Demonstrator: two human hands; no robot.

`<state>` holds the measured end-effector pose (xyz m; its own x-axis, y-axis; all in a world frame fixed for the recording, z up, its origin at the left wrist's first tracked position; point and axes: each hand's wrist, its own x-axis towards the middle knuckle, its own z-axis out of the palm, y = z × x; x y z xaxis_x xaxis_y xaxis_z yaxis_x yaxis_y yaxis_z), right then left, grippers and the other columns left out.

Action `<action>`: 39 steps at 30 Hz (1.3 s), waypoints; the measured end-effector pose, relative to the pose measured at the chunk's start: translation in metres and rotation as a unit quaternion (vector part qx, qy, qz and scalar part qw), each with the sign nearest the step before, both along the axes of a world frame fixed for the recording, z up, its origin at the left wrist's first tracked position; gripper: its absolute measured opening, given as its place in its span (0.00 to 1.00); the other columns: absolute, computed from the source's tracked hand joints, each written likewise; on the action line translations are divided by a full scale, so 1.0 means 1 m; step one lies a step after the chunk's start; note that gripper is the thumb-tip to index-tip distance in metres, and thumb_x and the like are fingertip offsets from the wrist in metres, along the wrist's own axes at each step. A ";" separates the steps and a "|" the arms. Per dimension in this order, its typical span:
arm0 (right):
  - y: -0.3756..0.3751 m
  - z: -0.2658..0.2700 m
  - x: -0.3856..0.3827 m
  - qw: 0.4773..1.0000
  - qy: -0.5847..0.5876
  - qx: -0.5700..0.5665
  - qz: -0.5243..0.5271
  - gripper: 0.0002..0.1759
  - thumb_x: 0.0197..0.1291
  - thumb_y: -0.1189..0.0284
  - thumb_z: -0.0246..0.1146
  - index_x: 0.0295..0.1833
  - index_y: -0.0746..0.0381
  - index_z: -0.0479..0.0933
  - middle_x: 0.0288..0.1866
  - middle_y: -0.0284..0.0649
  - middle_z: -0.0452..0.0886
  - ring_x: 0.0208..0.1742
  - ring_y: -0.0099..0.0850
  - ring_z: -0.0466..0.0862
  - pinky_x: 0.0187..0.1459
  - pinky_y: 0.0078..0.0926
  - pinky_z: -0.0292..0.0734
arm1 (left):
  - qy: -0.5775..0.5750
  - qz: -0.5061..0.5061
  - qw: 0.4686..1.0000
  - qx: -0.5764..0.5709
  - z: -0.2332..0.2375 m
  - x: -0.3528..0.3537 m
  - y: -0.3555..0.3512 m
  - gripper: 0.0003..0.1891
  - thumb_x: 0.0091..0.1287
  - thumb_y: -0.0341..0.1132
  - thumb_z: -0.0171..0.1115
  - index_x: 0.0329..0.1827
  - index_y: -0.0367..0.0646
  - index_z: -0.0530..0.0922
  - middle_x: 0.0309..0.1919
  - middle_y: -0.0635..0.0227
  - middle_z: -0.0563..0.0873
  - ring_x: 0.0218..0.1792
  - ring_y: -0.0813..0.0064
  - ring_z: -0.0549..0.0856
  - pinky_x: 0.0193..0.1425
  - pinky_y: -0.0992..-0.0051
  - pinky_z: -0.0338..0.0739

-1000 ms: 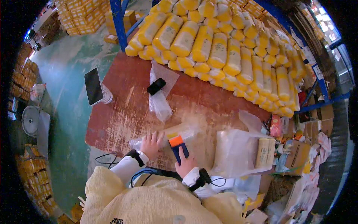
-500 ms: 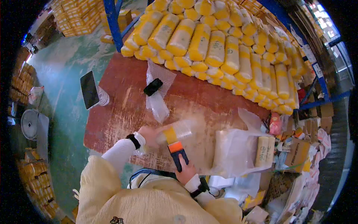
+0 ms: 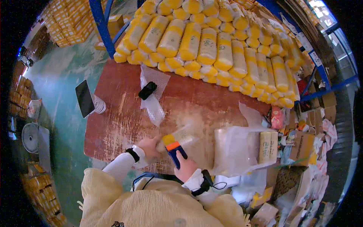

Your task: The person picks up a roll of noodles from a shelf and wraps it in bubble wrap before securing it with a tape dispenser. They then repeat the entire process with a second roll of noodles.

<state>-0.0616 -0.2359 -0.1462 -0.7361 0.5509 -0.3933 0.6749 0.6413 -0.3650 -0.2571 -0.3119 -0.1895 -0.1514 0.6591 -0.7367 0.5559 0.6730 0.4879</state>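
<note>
Head view: the wrapped package (image 3: 180, 137) lies on the table (image 3: 117, 125), its long axis running eight to two o'clock. The left hand (image 3: 149, 146) touches its eight-o'clock end, finger closure unclear. The right hand (image 3: 185, 166) grips the tape dispenser (image 3: 176, 150), pointing toward eleven. Tabletop separates package and bagged bundle (image 3: 238, 149) at three; the near edge lies toward six.

The clear-wrapped package (image 3: 184, 137), elongated and pale with a yellow band near its left end, lies on its side on the worn tabletop (image 3: 124, 126), angled with its right end farther from the person; its outline is blurred, and the left hand (image 3: 149, 146) is at its left end. The handheld tool (image 3: 175, 152), dark blue with an orange front end, is gripped in the right hand (image 3: 186, 167), tilted, its orange end against or just beside the yellow band.
</note>
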 end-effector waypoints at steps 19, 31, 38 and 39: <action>-0.008 -0.033 0.017 0.997 0.024 0.074 -0.016 0.35 0.48 0.60 0.60 0.65 0.45 0.60 0.35 0.57 0.73 0.32 0.53 0.77 0.34 0.48 0.74 | 0.493 -0.049 0.850 0.180 -0.076 0.057 -0.025 0.45 0.44 0.45 0.66 0.66 0.43 0.55 0.57 0.52 0.68 0.61 0.59 0.67 0.57 0.50 0.61; 0.018 -0.001 -0.007 1.000 0.012 -0.019 -0.010 0.34 0.48 0.60 0.60 0.64 0.52 0.62 0.32 0.57 0.76 0.31 0.52 0.78 0.32 0.47 0.74 | 0.161 0.061 0.980 0.099 0.002 0.034 -0.002 0.44 0.40 0.46 0.68 0.62 0.42 0.60 0.58 0.50 0.68 0.56 0.52 0.71 0.57 0.52 0.64; -0.005 -0.047 0.043 0.987 0.147 0.065 0.005 0.39 0.47 0.62 0.61 0.67 0.49 0.57 0.39 0.60 0.74 0.34 0.54 0.78 0.36 0.48 0.74 | 0.346 -0.016 0.924 0.162 -0.055 0.051 -0.004 0.40 0.47 0.44 0.64 0.64 0.42 0.58 0.54 0.51 0.72 0.54 0.52 0.72 0.55 0.55 0.67; -0.004 -0.049 0.047 0.987 0.133 0.088 0.005 0.40 0.46 0.64 0.62 0.68 0.48 0.56 0.39 0.61 0.72 0.35 0.55 0.77 0.36 0.47 0.74 | 0.279 -0.009 0.953 0.115 -0.036 0.039 0.003 0.40 0.47 0.44 0.64 0.64 0.42 0.58 0.53 0.52 0.73 0.53 0.53 0.74 0.54 0.58 0.69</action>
<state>-0.0143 -0.2400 -0.1954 -0.8066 0.5850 -0.0844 0.5632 0.7174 -0.4100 -0.2181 -0.3089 -0.2255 -0.4636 0.7997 -0.3815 0.7828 0.5714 0.2465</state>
